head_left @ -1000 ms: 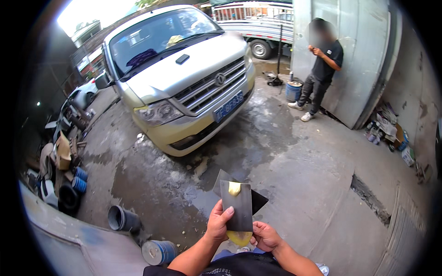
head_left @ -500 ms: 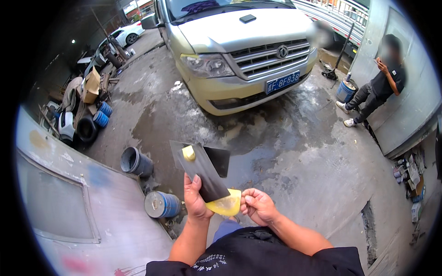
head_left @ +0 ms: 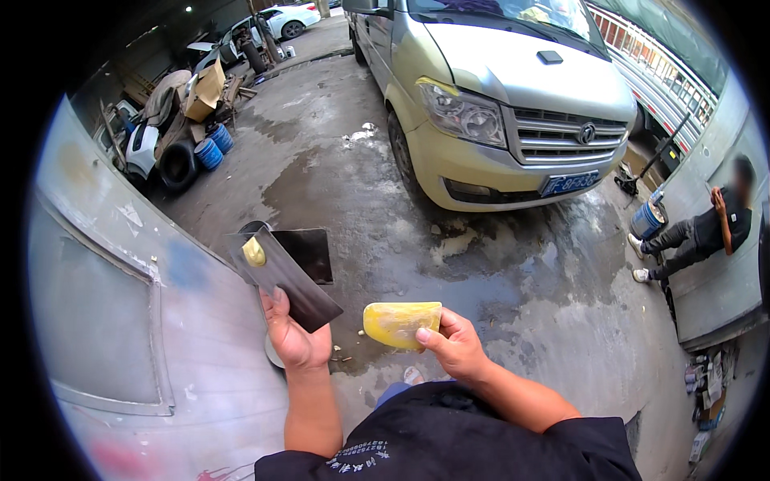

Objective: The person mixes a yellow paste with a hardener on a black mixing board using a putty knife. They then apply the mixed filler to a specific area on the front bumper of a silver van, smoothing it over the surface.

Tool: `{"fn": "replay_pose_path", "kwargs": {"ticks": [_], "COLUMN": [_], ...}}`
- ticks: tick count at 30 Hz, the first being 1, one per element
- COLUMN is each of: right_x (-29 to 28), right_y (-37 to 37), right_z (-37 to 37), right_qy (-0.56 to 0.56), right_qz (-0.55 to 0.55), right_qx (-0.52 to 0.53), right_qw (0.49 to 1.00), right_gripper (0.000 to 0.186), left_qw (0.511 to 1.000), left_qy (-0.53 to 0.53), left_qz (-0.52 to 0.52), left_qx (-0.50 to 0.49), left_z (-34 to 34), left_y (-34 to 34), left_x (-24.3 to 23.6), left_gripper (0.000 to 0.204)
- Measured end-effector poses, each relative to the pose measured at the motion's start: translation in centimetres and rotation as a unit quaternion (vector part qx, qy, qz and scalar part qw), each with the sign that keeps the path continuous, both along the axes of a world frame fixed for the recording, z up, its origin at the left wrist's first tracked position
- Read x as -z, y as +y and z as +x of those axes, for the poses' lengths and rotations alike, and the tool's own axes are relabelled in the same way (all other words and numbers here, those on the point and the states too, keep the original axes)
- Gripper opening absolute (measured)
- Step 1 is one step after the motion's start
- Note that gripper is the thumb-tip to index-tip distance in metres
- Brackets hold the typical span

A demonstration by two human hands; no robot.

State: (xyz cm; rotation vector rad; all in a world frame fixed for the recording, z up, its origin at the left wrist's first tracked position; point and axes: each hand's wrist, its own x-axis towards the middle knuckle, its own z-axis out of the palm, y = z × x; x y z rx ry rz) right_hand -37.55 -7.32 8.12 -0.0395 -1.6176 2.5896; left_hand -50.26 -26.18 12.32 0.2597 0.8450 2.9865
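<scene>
My left hand grips a thin dark flat plate, thumb on its face and fingers mostly hidden behind. Near its far left end sits a dab of yellow putty. A second dark square flap shows behind the plate; whether the two are joined I cannot tell. My right hand pinches a yellow putty spreader with a rounded left end and whitish smears. Spreader and plate are apart, with a gap of floor between them.
A silver and pale yellow van stands ahead. A grey panel door is close on my left. Beyond it lie a tyre, blue buckets and a cardboard box. A person stands at the right near another blue bucket.
The spreader has come away from beneath the plate, and my right hand now holds it out by its right end. My left hand has shifted left with the plate. The view has turned left.
</scene>
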Motion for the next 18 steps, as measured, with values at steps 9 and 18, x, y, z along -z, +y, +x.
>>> {"fn": "replay_pose_path", "kwargs": {"ticks": [9, 18], "right_x": [0.8, 0.7], "right_y": [-2.3, -3.2], "right_z": [-8.1, -13.3], "right_qy": [0.1, 0.168], "right_qz": [0.209, 0.341], "right_qx": [0.015, 0.008], "right_qw": [0.973, 0.925], "right_gripper": [0.018, 0.017], "left_qw": [0.99, 0.991], "left_qy": [0.064, 0.043], "left_qz": [-0.096, -0.064], "left_qx": [-0.083, -0.113], "left_z": [-3.2, -7.4], "left_y": [-3.3, 2.0], "left_x": [-2.2, -0.6], "left_gripper": [0.032, 0.031]}}
